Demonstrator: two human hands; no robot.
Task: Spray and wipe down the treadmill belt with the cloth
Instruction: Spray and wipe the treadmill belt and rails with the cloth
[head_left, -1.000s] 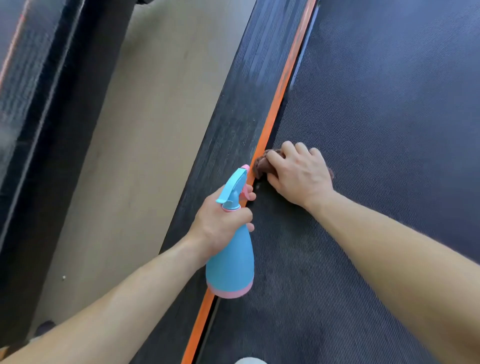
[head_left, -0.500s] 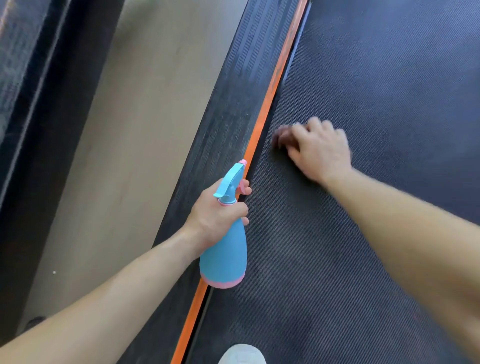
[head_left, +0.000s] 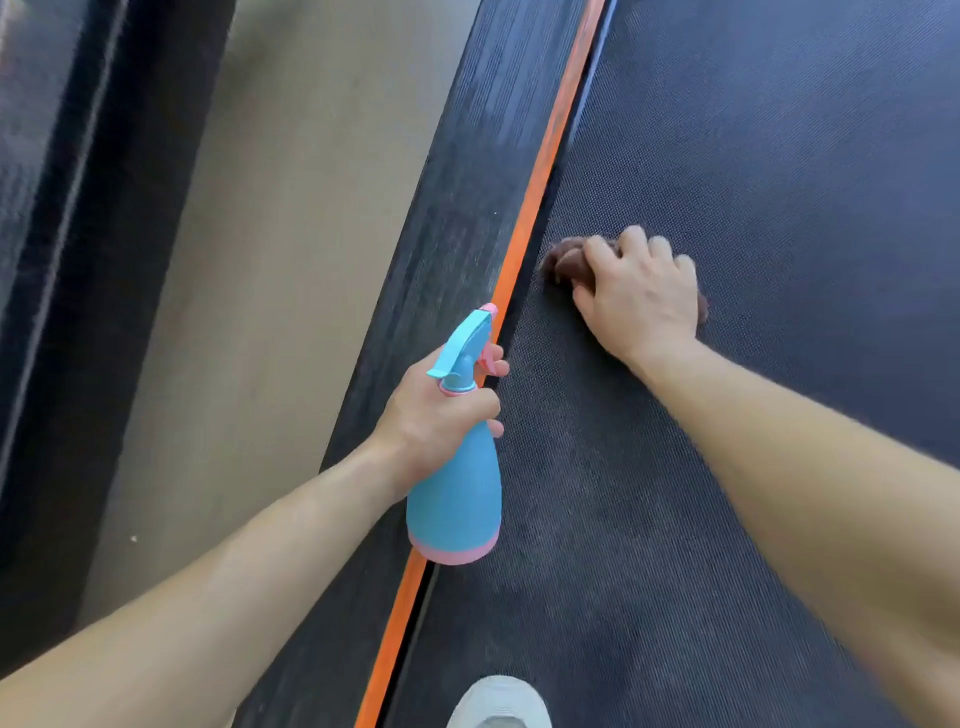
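A bunched brown cloth (head_left: 563, 262) is being gripped under the curled fingers of the right hand (head_left: 641, 299) and pressed onto the treadmill belt (head_left: 753, 182), near its left edge. A blue and pink spray bottle (head_left: 457, 499) is being held by its neck in the left hand (head_left: 441, 415), one finger resting at the trigger, above the orange stripe (head_left: 540, 171) that is bordered by the ribbed side rail (head_left: 467, 182)

The left forearm (head_left: 234, 561) and right forearm (head_left: 810, 467) are bare, and one foot wears a pale grey-white shoe (head_left: 498, 702).
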